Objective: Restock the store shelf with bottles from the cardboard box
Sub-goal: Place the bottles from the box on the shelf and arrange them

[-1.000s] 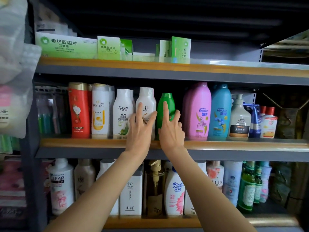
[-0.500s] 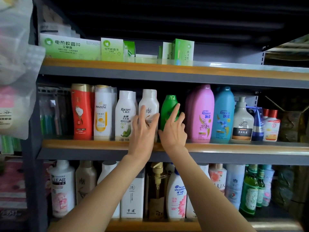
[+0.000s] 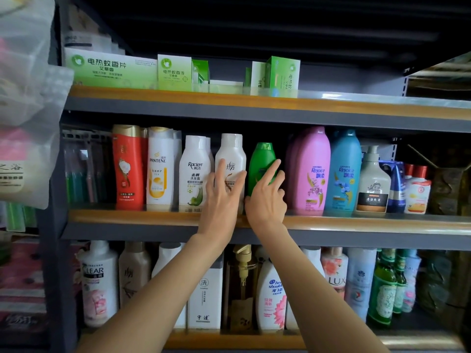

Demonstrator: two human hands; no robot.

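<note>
Both hands have eased a touch to the right along the middle shelf (image 3: 153, 217) since a second ago, and the right hand's fingers, which pointed straight up the green bottle (image 3: 262, 161) then, now slant across its front. Left hand (image 3: 221, 197) is up with its fingers spread and straight, fingertips laid against the white bottle (image 3: 230, 154) with the brown label. It presses, it does not clasp. Right hand (image 3: 266, 200) is just beside it, fingers extended and relaxed, the longest two lying on the green bottle's lower front, nothing curled round it.

That green bottle stands upright on the middle shelf, between the white bottle and the big pink Rejoice bottle (image 3: 309, 169), with a dark gap on its right. Further right come the blue Rejoice bottle (image 3: 345, 169) and a grey pump bottle (image 3: 373, 179). To the left, a white Raclen bottle (image 3: 195, 171), a Pantene bottle (image 3: 159, 166) and a red bottle (image 3: 127, 166). Green boxes (image 3: 112, 68) line the top shelf, and more bottles fill the bottom one.
</note>
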